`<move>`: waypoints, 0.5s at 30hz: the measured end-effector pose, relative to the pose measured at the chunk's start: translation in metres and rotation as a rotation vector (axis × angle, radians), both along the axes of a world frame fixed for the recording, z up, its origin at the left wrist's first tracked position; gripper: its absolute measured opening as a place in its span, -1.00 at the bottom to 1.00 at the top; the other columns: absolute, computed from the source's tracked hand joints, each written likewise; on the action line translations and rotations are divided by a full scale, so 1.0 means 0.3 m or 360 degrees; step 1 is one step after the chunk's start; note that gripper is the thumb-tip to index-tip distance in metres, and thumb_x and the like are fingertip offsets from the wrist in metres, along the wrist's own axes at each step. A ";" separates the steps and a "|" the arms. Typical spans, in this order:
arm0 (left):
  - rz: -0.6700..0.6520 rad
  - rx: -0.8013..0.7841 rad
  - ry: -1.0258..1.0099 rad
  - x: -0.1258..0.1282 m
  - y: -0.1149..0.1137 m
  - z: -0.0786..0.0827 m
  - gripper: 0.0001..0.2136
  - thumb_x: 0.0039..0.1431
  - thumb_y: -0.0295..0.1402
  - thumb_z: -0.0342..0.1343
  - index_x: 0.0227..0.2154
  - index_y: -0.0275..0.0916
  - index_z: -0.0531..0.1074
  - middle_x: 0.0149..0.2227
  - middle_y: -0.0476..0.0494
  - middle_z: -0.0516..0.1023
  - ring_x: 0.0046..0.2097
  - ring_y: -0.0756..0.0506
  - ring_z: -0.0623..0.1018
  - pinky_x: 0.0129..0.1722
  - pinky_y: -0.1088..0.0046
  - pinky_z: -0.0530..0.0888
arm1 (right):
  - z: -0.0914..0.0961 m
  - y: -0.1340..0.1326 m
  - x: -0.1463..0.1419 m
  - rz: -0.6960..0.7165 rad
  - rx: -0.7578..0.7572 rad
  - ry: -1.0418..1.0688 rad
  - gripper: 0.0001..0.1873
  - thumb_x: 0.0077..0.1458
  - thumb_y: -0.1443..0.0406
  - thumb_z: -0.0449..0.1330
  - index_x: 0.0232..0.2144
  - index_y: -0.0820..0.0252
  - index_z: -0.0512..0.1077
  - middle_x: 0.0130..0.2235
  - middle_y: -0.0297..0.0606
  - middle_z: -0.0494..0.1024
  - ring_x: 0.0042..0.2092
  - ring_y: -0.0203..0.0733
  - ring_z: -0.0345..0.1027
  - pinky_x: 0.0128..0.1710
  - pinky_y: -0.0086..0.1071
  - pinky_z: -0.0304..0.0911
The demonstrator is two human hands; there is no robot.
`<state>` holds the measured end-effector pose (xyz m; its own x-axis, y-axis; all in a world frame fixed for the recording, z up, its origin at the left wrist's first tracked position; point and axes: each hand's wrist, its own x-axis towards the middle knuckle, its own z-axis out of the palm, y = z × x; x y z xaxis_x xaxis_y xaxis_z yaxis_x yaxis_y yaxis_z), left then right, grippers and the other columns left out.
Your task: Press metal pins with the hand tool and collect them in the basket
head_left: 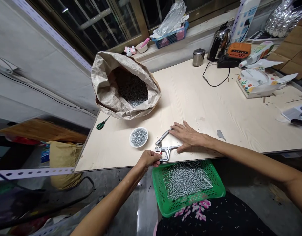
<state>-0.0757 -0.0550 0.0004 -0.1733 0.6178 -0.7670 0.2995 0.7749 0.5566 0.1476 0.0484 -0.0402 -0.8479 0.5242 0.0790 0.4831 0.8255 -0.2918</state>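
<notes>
The hand press lies between the two hands, at the near edge of the table; its upper handle slants up towards the right fingers, well apart from the lower handle, so the press looks unsqueezed; the spring and the red part stand just above the left fingertips. The left hand has thumb and fingers drawn together at the nose of the press; whether they pinch a small piece or the metal itself is too small to tell. The right hand is spread, unclenched, fingers at the upper handle's end and thumb by the lower one.

To do this step well, I would line up whatever sits under the red part first; then take the left fingertips clear of the nose before any squeeze, since they look close enough to be nipped; pressing evenly with the right hand should keep the frame from twisting.

Just beyond the left hand stands a white bowl of short metal pieces; below both hands, a green basket holds many more; farther beyond the left hand are the paper sack and scissors.
</notes>
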 end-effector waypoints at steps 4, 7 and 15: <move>0.0017 0.0001 0.0001 0.000 -0.001 -0.004 -0.81 -0.21 -0.32 0.32 -0.63 -0.34 0.48 -0.73 0.00 0.43 -0.66 0.07 0.38 -0.61 0.59 0.29 | 0.006 0.015 -0.006 0.0000 -0.0020 -0.0031 0.09 -0.27 -0.17 0.30 0.21 0.27 0.12 0.21 0.13 0.18 0.19 0.25 0.00 0.04 0.06 0.05; 0.0015 0.0005 -0.0008 0.000 -0.003 -0.006 -0.82 -0.20 -0.33 0.32 -0.62 -0.35 0.48 -0.73 0.01 0.43 -0.67 0.07 0.37 -0.61 0.58 0.30 | 0.022 0.019 -0.013 0.0015 -0.0003 -0.0070 0.02 -0.26 -0.14 0.30 0.16 0.27 0.18 0.16 0.08 0.26 0.12 0.21 0.07 -0.05 -0.06 0.10; 0.0022 0.0019 -0.0004 0.002 -0.002 -0.001 -0.80 -0.20 -0.32 0.33 -0.61 -0.34 0.46 -0.73 0.03 0.42 -0.65 0.06 0.37 -0.54 0.53 0.35 | 0.068 0.010 -0.027 -0.0008 0.0044 -0.0168 -0.17 -0.24 -0.11 0.33 -0.01 0.27 0.32 -0.06 -0.04 0.41 -0.09 0.07 0.18 -0.20 -0.19 0.07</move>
<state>-0.0749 -0.0555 0.0002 -0.1799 0.6245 -0.7600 0.2873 0.7723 0.5666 0.1394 0.0514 -0.0197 -0.8498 0.5271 0.0037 0.5140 0.8301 -0.2164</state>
